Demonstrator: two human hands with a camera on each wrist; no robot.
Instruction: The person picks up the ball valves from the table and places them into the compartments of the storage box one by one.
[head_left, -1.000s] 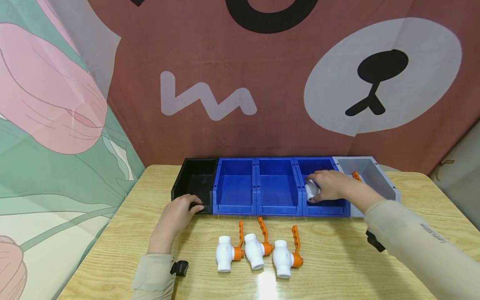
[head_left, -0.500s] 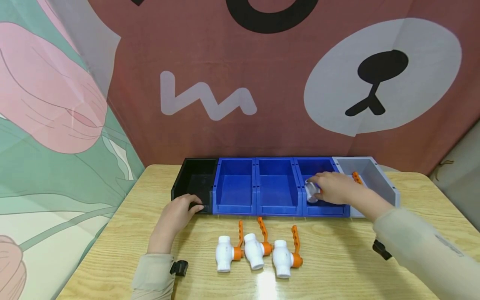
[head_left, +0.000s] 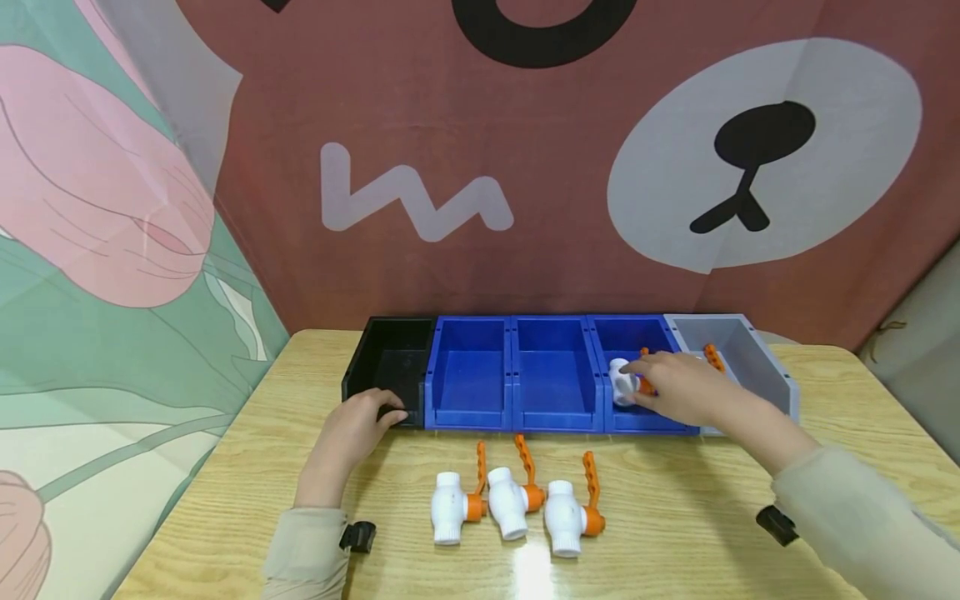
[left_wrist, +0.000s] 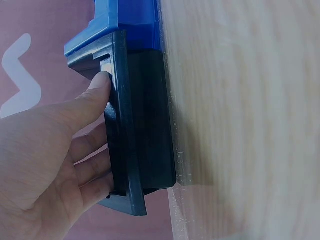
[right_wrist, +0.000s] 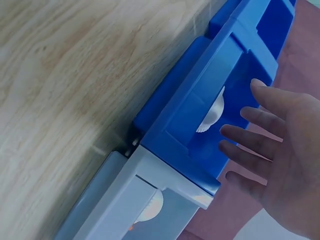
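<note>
My left hand (head_left: pixel 363 425) grips the front rim of the black bin (left_wrist: pixel 150 125), thumb on the rim and fingers reaching behind it. A white ball valve (head_left: pixel 621 382) with an orange handle lies in the rightmost blue bin (head_left: pixel 652 423). My right hand (head_left: pixel 682 385) hovers over that bin; in the right wrist view its fingers are spread and apart from the valve. Three more white ball valves lie on the table in front of the bins: a left one (head_left: pixel 448 510), a middle one (head_left: pixel 508 504) and a right one (head_left: pixel 564 521), orange handles pointing away.
Two other blue bins, a left one (head_left: pixel 471 418) and a middle one (head_left: pixel 558 418), stand between the black bin and the valve's bin. At the row's right end, a grey bin (head_left: pixel 783 387) holds an orange-handled valve (head_left: pixel 714 357). A printed cloth (head_left: pixel 555 275) hangs behind the table (head_left: pixel 675 533).
My right hand has let go of the ball valve in the rightmost blue bin and drawn back slightly to the right, uncovering more of it. The left hand stays on the black bin.
</note>
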